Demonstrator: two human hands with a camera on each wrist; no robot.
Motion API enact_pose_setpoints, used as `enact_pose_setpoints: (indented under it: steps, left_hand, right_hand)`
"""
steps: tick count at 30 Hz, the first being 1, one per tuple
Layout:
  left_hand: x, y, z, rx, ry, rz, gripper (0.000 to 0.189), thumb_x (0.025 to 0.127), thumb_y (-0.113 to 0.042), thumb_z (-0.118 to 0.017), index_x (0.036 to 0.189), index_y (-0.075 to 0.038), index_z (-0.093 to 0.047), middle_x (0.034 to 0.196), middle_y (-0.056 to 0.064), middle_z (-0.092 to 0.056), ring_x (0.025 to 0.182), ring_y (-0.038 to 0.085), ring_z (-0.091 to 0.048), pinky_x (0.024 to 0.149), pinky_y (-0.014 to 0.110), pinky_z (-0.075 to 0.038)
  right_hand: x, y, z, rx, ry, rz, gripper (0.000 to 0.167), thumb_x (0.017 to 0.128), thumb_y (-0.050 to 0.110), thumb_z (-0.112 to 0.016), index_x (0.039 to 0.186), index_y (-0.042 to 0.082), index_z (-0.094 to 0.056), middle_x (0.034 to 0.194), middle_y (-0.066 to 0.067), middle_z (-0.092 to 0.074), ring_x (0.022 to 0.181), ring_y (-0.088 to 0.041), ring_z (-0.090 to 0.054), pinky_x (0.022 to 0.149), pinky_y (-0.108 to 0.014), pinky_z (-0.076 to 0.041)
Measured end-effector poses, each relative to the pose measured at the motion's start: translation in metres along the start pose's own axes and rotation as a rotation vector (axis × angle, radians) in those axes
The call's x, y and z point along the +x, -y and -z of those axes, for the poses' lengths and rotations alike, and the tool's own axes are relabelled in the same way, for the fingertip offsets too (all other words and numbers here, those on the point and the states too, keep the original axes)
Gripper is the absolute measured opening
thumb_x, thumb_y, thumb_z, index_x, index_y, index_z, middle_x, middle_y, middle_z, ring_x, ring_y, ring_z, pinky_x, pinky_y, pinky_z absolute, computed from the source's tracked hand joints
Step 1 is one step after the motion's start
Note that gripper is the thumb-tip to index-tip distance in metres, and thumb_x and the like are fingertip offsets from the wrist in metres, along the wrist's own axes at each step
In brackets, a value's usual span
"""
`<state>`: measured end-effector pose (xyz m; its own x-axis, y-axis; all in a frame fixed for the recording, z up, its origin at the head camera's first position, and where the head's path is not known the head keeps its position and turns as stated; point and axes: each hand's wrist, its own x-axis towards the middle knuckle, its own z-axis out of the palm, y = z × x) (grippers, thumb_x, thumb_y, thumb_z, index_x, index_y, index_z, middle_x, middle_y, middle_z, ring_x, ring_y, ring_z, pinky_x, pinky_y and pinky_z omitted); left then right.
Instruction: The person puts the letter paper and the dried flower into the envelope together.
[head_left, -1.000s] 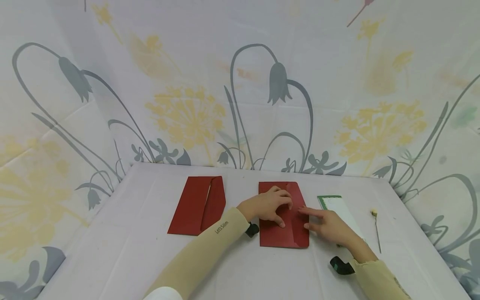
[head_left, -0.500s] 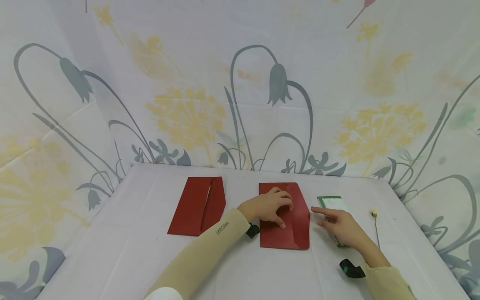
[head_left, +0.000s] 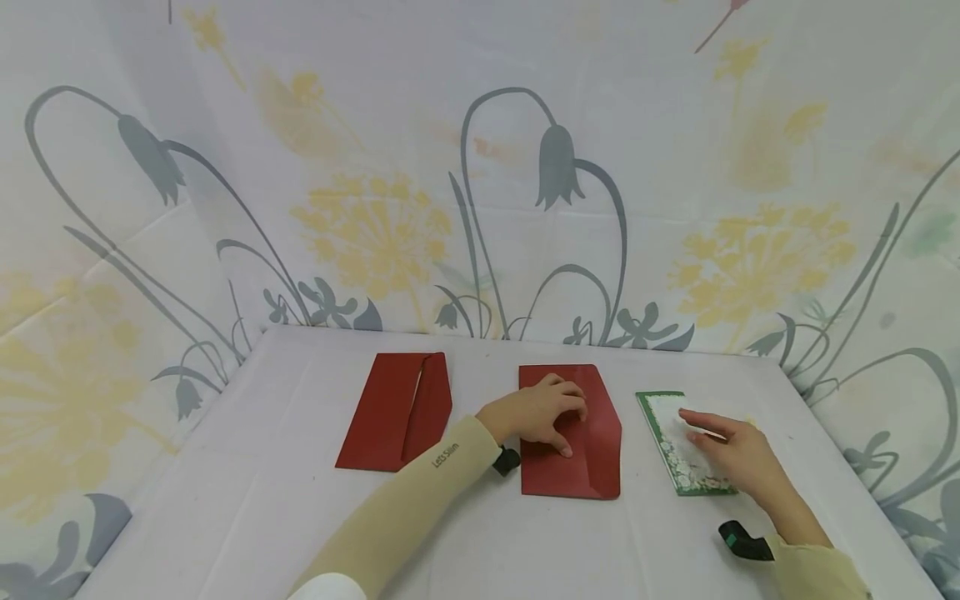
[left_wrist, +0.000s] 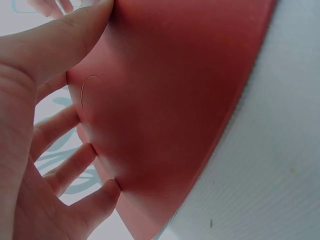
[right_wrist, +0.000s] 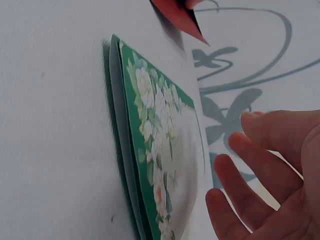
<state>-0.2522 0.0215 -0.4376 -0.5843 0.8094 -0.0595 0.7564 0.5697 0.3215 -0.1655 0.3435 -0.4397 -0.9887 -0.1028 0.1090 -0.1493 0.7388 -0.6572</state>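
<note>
My left hand [head_left: 534,410] rests on a red envelope [head_left: 602,458] in the middle of the table, its fingertips and thumb touching the paper. The envelope's flap lies unfolded to the right. In the left wrist view the fingers [left_wrist: 102,197] are spread along the red paper [left_wrist: 150,115]. Above a folded card [head_left: 678,457] with a green border and white flowers hovers my right hand [head_left: 744,457], its fingers loosely extended. A gap shows between the right hand and the card [right_wrist: 162,125] in the right wrist view.
A second red envelope [head_left: 378,417] lies to the left, its flap along its right side. The dried flower right of the card is mostly hidden behind the right hand. A floral cloth [head_left: 337,167] hangs behind the white table [head_left: 225,500].
My right hand has left the envelope's flap and moved right to over the card, now covering most of the dried flower. The left hand has stayed on the envelope.
</note>
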Motion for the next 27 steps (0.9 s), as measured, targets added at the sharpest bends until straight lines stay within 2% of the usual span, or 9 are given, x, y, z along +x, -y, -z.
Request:
enact_pose_setpoints:
  steps: [3,6,7,16,27]
  left_hand:
    - [0.001,0.001,0.0,0.004,-0.001,0.002,0.045,0.081,-0.045,-0.082,0.115,-0.025,-0.061,0.14,-0.008,-0.045,0.131,0.015,-0.032,0.086,0.018,-0.046]
    - [0.001,0.001,0.0,0.007,-0.001,0.005,0.044,0.081,-0.046,-0.082,0.114,-0.026,-0.061,0.14,-0.008,-0.045,0.13,0.014,-0.032,0.085,0.018,-0.046]
    - [0.001,0.001,0.0,0.005,0.0,0.005,0.044,0.081,-0.046,-0.082,0.114,-0.026,-0.061,0.14,-0.008,-0.045,0.13,0.014,-0.032,0.085,0.017,-0.046]
    - [0.002,-0.001,0.0,0.002,-0.003,0.011,0.044,0.08,-0.045,-0.082,0.114,-0.027,-0.061,0.141,-0.009,-0.044,0.131,0.014,-0.031,0.086,0.017,-0.045]
    - [0.0,-0.001,-0.002,0.006,0.0,0.014,0.043,0.081,-0.046,-0.082,0.114,-0.027,-0.061,0.142,-0.008,-0.044,0.131,0.013,-0.031,0.087,0.017,-0.045]
  right_hand:
    - [-0.003,-0.006,0.003,-0.012,-0.025,-0.062,0.041,0.1,0.025,-0.063,0.135,0.004,-0.061,0.14,-0.028,-0.051,0.122,-0.049,-0.052,0.09,-0.037,-0.052]
    - [-0.005,-0.012,0.005,-0.02,-0.033,-0.129,0.044,0.1,0.026,-0.061,0.137,0.003,-0.058,0.143,-0.034,-0.043,0.121,-0.055,-0.05,0.091,-0.061,-0.046]
    - [-0.005,-0.013,0.005,-0.02,-0.034,-0.149,0.045,0.1,0.026,-0.062,0.138,0.002,-0.058,0.144,-0.034,-0.042,0.121,-0.056,-0.049,0.09,-0.062,-0.045]
    - [-0.002,-0.021,-0.001,-0.082,-0.043,-0.165,0.049,0.089,0.022,-0.076,0.129,-0.003,-0.063,0.131,-0.031,-0.056,0.115,-0.053,-0.054,0.089,-0.06,-0.044]
    - [0.0,-0.013,-0.008,-0.111,-0.041,-0.171,0.046,0.084,0.016,-0.08,0.122,-0.004,-0.065,0.121,-0.034,-0.06,0.11,-0.05,-0.059,0.088,-0.06,-0.044]
